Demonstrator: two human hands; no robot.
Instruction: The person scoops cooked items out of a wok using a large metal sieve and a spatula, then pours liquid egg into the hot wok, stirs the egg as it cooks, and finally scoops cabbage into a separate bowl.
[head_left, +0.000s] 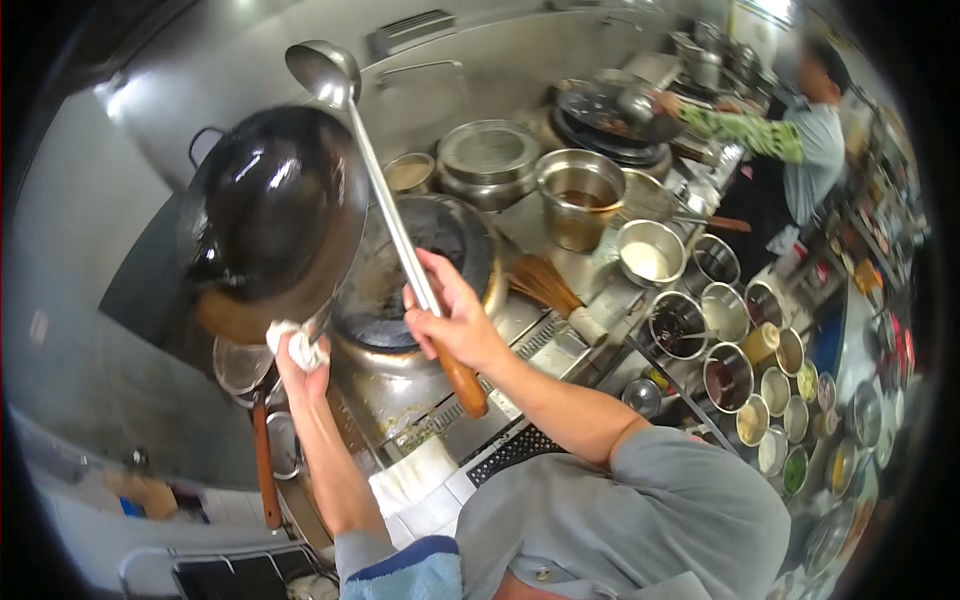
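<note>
My left hand (301, 375) grips the handle of a black wok (274, 202) through a folded white cloth (300, 345). The wok is raised to the left of the round burner (420, 270) and tilted, its dark, glossy surface catching the light. Held in my right hand (454, 319) is a long steel ladle (386, 195), bowl up beyond the wok's rim and wooden grip (461, 379) towards me. The ladle's bowl (324, 71) shows its hollow side partly. Beneath the wok, a strainer (240, 364) with a wooden handle is partly hidden.
A bamboo brush (555, 292) lies right of the burner. Behind stand a lidded pot (489, 157) and a steel pot of brown liquid (581, 199). Several seasoning containers (727, 375) crowd the right side. Another person (814, 142) works at a farther wok (600, 112). A white towel (412, 476) lies on the front edge.
</note>
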